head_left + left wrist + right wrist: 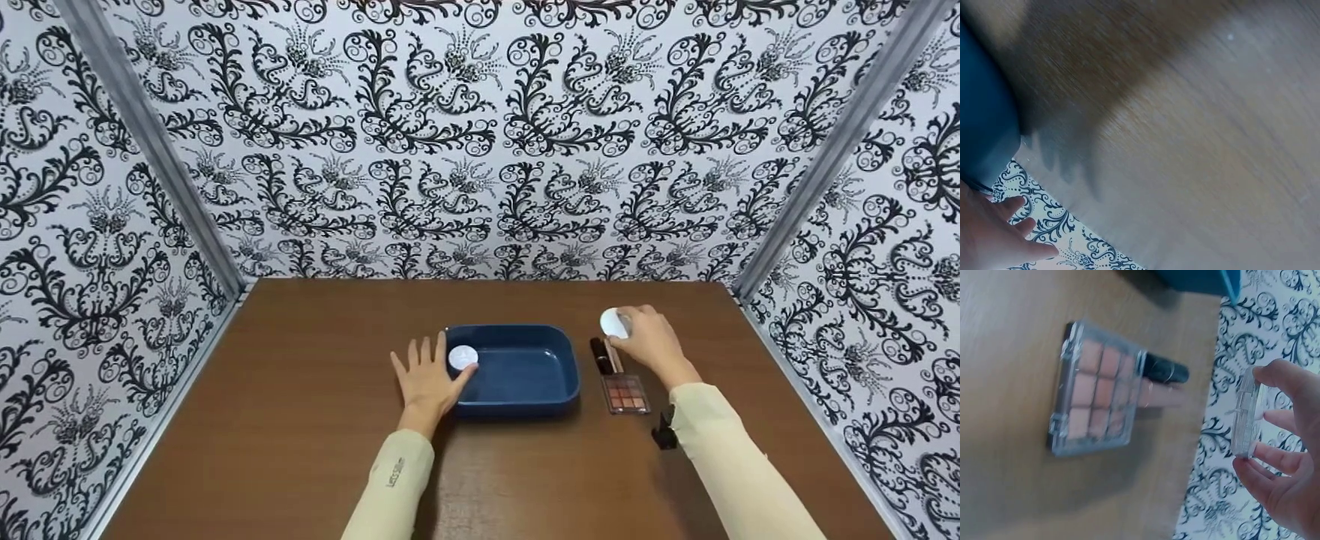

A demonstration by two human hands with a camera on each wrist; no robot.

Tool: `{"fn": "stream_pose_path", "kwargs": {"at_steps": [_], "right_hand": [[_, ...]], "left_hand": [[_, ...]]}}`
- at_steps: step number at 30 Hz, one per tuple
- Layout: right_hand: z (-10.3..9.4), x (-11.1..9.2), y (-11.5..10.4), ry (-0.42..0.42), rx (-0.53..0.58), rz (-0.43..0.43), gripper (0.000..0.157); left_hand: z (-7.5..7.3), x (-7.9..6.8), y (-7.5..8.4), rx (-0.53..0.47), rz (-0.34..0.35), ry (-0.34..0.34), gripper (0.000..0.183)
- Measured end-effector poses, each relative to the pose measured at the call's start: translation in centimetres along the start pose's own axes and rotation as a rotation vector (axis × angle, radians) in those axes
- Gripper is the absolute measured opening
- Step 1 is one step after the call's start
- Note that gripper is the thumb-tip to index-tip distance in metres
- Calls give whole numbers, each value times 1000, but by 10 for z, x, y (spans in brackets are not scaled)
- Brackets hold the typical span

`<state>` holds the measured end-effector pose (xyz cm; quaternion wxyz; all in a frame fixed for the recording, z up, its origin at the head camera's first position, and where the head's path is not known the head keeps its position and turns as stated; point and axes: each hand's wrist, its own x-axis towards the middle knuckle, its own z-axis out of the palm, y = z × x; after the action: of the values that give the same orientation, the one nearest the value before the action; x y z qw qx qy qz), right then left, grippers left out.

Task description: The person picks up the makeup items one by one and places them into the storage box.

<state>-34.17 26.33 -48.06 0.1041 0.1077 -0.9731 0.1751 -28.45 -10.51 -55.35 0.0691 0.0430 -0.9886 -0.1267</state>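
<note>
My left hand rests at the left side of a deep blue rectangular dish, fingers spread and straight, thumb over the rim. Inside the dish, close to that thumb, is a small round white-topped item. Beyond the dish's right side, my right hand pinches a round white compact by its edge, raised above the table. The right wrist view gives this clear-sided compact edge-on, between thumb and fingertips. Below it lie a black tube, a pinkish tube and an eyeshadow palette.
A brown wooden table carries everything. Patterned black-and-white panels stand around its back and sides, joined by grey metal posts. A black clip-like piece shows beside the right sleeve.
</note>
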Motion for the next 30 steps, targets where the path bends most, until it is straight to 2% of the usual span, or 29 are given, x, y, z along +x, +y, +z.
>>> {"fn": "stream_pose_path", "kwargs": {"at_steps": [19,30], "right_hand": [[9,11,-57,-63,15,-103,62],[19,11,-83,-71,54,-166,59]], "left_hand": [[6,1,-2,15,2,5,96],[3,-1,-2,-2,7,10,94]]}}
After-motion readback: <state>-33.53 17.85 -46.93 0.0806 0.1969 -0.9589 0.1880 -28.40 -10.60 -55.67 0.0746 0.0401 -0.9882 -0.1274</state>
